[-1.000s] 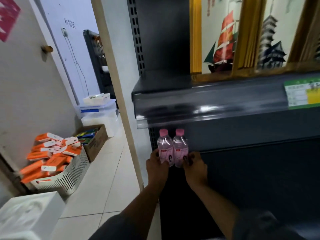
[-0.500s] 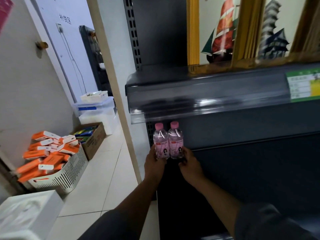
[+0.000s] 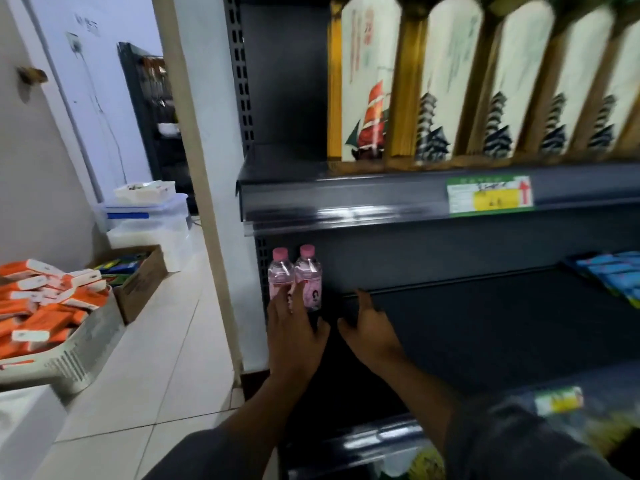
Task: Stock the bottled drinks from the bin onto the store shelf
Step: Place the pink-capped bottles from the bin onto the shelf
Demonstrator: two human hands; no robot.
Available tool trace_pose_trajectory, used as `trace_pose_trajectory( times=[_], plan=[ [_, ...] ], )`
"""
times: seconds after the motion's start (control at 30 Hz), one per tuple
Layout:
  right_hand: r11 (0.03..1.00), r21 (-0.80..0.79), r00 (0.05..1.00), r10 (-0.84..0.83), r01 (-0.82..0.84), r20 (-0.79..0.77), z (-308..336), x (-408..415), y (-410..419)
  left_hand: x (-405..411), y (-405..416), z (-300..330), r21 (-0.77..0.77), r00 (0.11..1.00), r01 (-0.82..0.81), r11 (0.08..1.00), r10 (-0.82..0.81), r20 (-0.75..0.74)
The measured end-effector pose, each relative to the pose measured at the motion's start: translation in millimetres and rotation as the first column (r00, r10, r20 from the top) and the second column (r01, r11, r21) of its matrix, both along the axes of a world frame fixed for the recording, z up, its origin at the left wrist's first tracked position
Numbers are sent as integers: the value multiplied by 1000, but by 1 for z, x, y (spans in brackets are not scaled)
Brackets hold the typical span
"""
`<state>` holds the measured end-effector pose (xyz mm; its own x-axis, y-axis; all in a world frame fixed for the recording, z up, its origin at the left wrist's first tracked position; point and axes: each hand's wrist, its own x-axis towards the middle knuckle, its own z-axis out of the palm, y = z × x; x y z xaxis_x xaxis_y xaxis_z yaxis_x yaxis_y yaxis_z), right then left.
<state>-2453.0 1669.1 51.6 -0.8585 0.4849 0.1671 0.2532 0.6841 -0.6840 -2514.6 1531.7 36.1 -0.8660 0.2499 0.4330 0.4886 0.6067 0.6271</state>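
Two small clear bottles with pink caps and pink labels stand upright side by side at the far left back of a dark shelf (image 3: pixel 485 327): the left bottle (image 3: pixel 279 271) and the right bottle (image 3: pixel 309 275). My left hand (image 3: pixel 294 336) reaches in front of them with straight fingers touching their lower parts. My right hand (image 3: pixel 369 327) hovers to the right of the bottles, fingers relaxed and apart from them, holding nothing.
The shelf above (image 3: pixel 346 202) overhangs the bottles and carries tall wooden-framed boxes (image 3: pixel 367 84) and a price tag (image 3: pixel 490 195). Blue packs (image 3: pixel 609 271) lie at the shelf's right. A basket of orange boxes (image 3: pixel 45 306) and a cardboard box (image 3: pixel 138 275) sit on the floor left.
My right hand has come off the right bottle and moved to the right. My left hand has opened, its fingers now flat against the bottles. The bottles stay in place.
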Motion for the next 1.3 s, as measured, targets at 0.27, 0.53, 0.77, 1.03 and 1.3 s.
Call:
trace_pose_trajectory(
  times=[0.27,0.53,0.77,1.03,1.3],
  plan=[
    [790,561,964,-258,247,-62,28,150,68,89,95,44,-82,915,323,943,-333,-229],
    [603,579,791,-600,548,-124,29,352,172,238,220,53,-172,689,656,735,-676,-260],
    [565,506,662,-749,652,-18,-4,463,216,323,289,26,-254,580,745,617,-787,-208],
    [538,416,526,-836,733,153,-55,570,255,396,340,-28,-356,513,796,489,-858,-30],
    [649,234,556,-749,723,359,-114,566,295,432,403,-91,-300,446,884,360,-840,308]
  ],
)
